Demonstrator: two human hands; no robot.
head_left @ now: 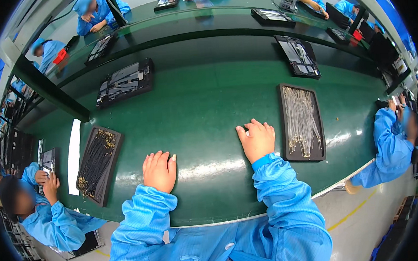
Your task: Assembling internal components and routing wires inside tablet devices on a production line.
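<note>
Silver cables point(302, 117) lie in a loose lengthwise bundle just to the right of the right hand point(259, 142), which rests on the green table point(203, 116) with fingers lightly bent and nothing visibly gripped. The left hand point(159, 173) lies relaxed, palm down, also without a visible hold; what may be under either palm I cannot tell.

Both hands seem to be at rest. For handling cables this fine, I would keep the bare space between the hands free, take one strand at a time and lift gently along its length — tugging at an end could snag its neighbours.

The silver cables sit in a dark right-hand tray point(306, 159), gold-coloured tips gathered mostly toward its near end. Left of the left hand, a similar but slanted left-hand tray point(112, 167) holds black cables point(97, 159) with gold-coloured tips bunched at both ends. Beyond the hands stand two black boxes, one ahead to the left point(125, 96) and one ahead to the right point(314, 59) — both carrying flat grey pieces.
</note>
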